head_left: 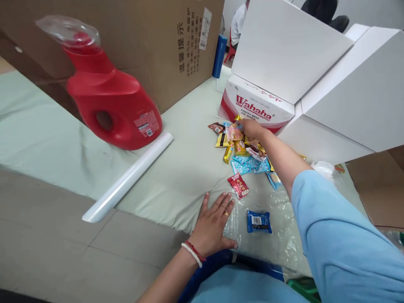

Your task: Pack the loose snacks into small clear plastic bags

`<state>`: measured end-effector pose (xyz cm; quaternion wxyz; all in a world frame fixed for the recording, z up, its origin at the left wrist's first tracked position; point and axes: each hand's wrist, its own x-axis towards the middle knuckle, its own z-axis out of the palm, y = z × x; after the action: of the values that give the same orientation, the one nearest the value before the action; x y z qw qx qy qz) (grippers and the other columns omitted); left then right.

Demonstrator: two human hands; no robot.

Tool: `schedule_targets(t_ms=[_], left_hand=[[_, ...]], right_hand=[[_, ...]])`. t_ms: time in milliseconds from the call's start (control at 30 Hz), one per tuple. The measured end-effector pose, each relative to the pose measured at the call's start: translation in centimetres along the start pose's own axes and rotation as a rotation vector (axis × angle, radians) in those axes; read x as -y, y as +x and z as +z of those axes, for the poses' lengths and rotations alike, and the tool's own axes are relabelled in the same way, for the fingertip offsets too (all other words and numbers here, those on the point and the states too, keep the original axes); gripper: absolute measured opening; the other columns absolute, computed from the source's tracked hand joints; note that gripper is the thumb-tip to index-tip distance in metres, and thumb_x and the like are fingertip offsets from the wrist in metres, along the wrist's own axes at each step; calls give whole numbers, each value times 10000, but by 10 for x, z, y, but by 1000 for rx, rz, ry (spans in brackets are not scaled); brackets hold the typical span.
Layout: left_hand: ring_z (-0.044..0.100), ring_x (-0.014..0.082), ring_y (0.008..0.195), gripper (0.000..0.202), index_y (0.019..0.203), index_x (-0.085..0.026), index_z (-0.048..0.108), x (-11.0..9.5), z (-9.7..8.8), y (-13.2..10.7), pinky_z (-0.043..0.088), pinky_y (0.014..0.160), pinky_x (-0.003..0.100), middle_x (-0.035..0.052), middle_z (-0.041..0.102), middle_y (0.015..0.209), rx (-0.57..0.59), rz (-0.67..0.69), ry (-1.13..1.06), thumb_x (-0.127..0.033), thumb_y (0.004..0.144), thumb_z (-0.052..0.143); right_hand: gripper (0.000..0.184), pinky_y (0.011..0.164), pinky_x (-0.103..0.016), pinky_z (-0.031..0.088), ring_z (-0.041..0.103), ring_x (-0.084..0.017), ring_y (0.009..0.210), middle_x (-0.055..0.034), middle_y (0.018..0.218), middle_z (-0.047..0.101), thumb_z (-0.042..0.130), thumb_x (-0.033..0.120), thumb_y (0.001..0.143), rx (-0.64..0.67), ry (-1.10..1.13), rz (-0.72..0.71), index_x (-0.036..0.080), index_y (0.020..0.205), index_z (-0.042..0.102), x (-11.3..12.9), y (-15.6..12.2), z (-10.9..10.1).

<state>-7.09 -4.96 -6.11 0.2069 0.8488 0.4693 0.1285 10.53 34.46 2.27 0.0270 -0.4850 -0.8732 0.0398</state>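
My left hand (213, 225) lies flat on the cloth-covered table (192, 168), fingers spread, partly on a clear plastic sheet. Close to its fingertips is a small red packet (239, 186), and a blue snack packet (259, 221) lies to its right. My right hand (252, 127) reaches over a heap of small wrapped snacks, its fingers closed at the top of a pink snack packet (235, 132); the fingertips are partly hidden. Around it are a yellow packet (222, 140), a brown packet (216, 127), and several light-blue packets (241, 167).
A white-and-red Wahaha box (255, 105) stands behind the heap, beside white boxes (350, 88). At left are a red detergent bottle (116, 101), a white roll (129, 179) overhanging the table edge and a large cardboard box (142, 42). A seated person (238, 23) shows behind.
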Motion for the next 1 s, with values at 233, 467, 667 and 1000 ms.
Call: schedule_targets(t_ms=[233, 467, 667, 1000], left_hand=[[197, 351, 1592, 1185, 1638, -234, 245, 1, -3, -1, -170, 1252, 641, 156, 241, 1708, -1, 16, -81, -848, 709, 653], [212, 355, 1586, 1175, 1631, -220, 271, 1, -5, -1, -161, 1257, 646, 145, 253, 1706, -1, 21, -78, -839, 712, 665], [209, 347, 1587, 1158, 1626, -202, 279, 0, -2, -1, -174, 1251, 644, 145, 244, 1710, -23, 24, -38, -816, 726, 671], [255, 362, 1571, 1133, 1615, -234, 323, -2, -9, 2, -68, 1263, 671, 134, 284, 1697, 23, -8, 42, -854, 719, 636]], right_hand=[[346, 920, -375, 464, 627, -270, 1003, -142, 1222, 685, 573, 175, 895, 110, -135, -30, 147, 1186, 760, -1, -36, -9], [337, 958, -487, 463, 612, -310, 1060, -154, 1217, 666, 521, 230, 970, 24, -47, -149, 176, 1220, 740, 8, -131, -14], [501, 900, -444, 560, 672, -250, 966, -147, 1390, 598, 612, 390, 929, -325, 293, 15, 211, 1397, 608, -12, -159, -20], [532, 1168, -468, 393, 524, -292, 1387, -166, 1488, 582, 461, 393, 1011, -113, 245, 58, 138, 1471, 545, 18, -203, 39]])
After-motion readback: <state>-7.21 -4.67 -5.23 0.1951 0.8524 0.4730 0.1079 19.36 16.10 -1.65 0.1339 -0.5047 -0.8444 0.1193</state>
